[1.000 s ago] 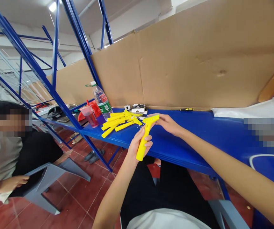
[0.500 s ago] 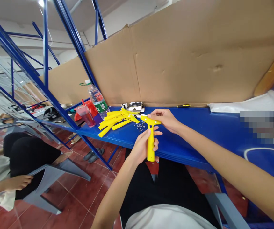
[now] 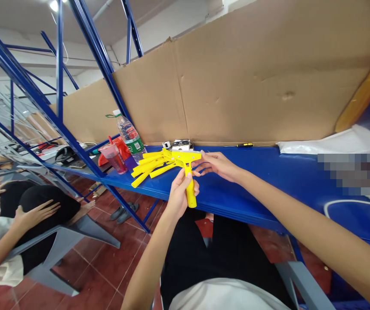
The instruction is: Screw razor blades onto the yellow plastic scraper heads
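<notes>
A yellow T-shaped scraper (image 3: 190,191) is held upright over the table's front edge, its wide head on top. My left hand (image 3: 179,191) is closed around its handle. At the right end of the scraper head is my right hand (image 3: 215,165), its fingers apart; whether a fingertip touches the head I cannot tell. Just behind and to the left, several more yellow scrapers (image 3: 149,165) lie piled on the blue table (image 3: 252,172). The head and my left hand cover part of that pile.
A water bottle (image 3: 132,140) and a pink cup (image 3: 114,160) stand left of the pile. Small boxes (image 3: 181,145) and a screwdriver (image 3: 245,145) lie along the cardboard wall (image 3: 236,86). A white bag (image 3: 320,141) is at right. Another person's hand (image 3: 33,217) rests at far left.
My left hand has moved the scraper left and slightly up, turning its head more level. My right hand's fingers have come off the head's top and spread. The other person's hand moved up.
</notes>
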Motion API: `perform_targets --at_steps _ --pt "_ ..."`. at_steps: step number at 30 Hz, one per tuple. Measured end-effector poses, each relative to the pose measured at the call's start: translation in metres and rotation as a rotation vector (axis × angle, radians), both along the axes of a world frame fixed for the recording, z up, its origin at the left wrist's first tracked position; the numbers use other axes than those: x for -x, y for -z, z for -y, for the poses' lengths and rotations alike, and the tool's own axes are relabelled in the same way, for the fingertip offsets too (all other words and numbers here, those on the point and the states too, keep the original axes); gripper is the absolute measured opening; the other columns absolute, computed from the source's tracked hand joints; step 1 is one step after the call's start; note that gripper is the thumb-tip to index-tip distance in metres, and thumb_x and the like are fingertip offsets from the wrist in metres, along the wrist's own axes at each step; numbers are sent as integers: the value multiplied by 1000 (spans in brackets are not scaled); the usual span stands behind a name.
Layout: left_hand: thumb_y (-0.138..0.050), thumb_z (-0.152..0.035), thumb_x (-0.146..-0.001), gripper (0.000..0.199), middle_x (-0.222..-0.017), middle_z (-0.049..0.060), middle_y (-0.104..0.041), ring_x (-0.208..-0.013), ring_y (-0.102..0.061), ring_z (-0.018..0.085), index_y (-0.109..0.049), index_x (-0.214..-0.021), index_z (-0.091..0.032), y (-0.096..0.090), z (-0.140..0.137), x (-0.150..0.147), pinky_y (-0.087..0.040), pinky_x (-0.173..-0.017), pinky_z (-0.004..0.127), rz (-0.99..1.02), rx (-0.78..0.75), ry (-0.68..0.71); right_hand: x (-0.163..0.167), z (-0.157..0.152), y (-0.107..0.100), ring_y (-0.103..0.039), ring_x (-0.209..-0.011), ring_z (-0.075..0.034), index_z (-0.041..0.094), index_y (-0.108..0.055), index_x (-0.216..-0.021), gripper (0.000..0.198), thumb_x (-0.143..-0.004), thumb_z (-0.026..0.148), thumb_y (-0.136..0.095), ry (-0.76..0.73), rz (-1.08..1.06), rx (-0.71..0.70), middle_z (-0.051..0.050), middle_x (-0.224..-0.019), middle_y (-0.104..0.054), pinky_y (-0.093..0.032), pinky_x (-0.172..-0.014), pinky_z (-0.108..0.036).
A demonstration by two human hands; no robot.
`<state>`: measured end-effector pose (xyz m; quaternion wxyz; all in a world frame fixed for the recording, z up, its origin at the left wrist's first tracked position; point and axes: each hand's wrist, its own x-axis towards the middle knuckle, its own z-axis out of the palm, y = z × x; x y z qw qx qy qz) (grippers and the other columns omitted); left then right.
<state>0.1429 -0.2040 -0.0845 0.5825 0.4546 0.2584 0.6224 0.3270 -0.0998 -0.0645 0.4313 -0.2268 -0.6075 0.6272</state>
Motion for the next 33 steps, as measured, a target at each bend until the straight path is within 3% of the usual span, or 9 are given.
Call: perform_targets --at_steps 3,7,10,14,17,20,25,29,33 --pt "-87 -52 -95 49 -119 14 -80 -60 -58 11 -72 -128 -18 4 0 1 -42 -50 25 -18 15 77 -2 4 -2 -84 -100 -23 20 -85 -113 61 -90 77 -84 -83 -30 10 -14 -122 -86 -69 -80 -29" --pt "-73 -67 -102 58 -76 10 -73 -53 -59 15 -77 -111 -11 12 2 0 -42 -48 26 -128 57 295 -3 11 -6 -82 -107 -27 21 -83 -125 70 -88 80 -83 -206 4 45 -15 -122 -85 -69 -96 -40" --pt "-68 -71 -104 61 -65 6 -64 -49 -57 15 -75 -99 -11 16 3 -3 -44 -48 26 -132 100 383 -1 12 -7 -82 -98 -26 21 -83 -119 70 -84 82 -86 -182 14 47 -13 -110 -86 -70 -89 -39" --pt "-77 -63 -101 49 -72 2 -63 -46 -50 9 -72 -104 -14 18 0 -7 -38 -40 21 17 130 273 2 6 -4 -79 -78 -18 21 -85 -105 54 -78 66 -99 -12 -61 35 -8 -96 -86 -67 -72 -29" --pt "-75 -64 -102 49 -68 -3 -57 -39 -39 6 -70 -111 -15 17 -4 -5 -28 -34 18 74 136 247 1 4 -4 -81 -81 -19 21 -87 -105 48 -78 57 -102 -9 -69 37 -9 -99 -87 -68 -74 -30" --pt "-72 -64 -104 48 -63 -6 -53 -37 -37 7 -69 -112 -17 18 -6 -1 -27 -32 17 78 140 306 -1 6 -6 -82 -84 -19 20 -88 -104 44 -79 53 -102 -31 -65 36 -10 -104 -88 -68 -73 -28" --pt "-76 -67 -100 51 -62 -6 -52 -37 -34 7 -70 -110 -17 16 -7 2 -27 -30 18 90 132 333 0 7 -11 -83 -84 -22 20 -86 -100 54 -83 72 -93 -1 -106 69 -13 -103 -88 -68 -70 -29" --pt "-87 -63 -92 53 -77 -3 -55 -49 -41 6 -74 -110 -15 4 -9 12 -29 -33 16 126 118 178 -5 -4 0 -85 -93 -25 21 -83 -100 57 -91 78 -81 188 -10 35 -15 -107 -88 -69 -72 -31" --pt "-96 -51 -87 50 -88 2 -56 -69 -52 9 -79 -112 -11 -15 -10 40 -40 -43 16 130 53 -31 -6 -26 15 -84 -98 -26 21 -78 -104 51 -92 69 -83 337 272 -183 -13 -106 -87 -68 -81 -37"
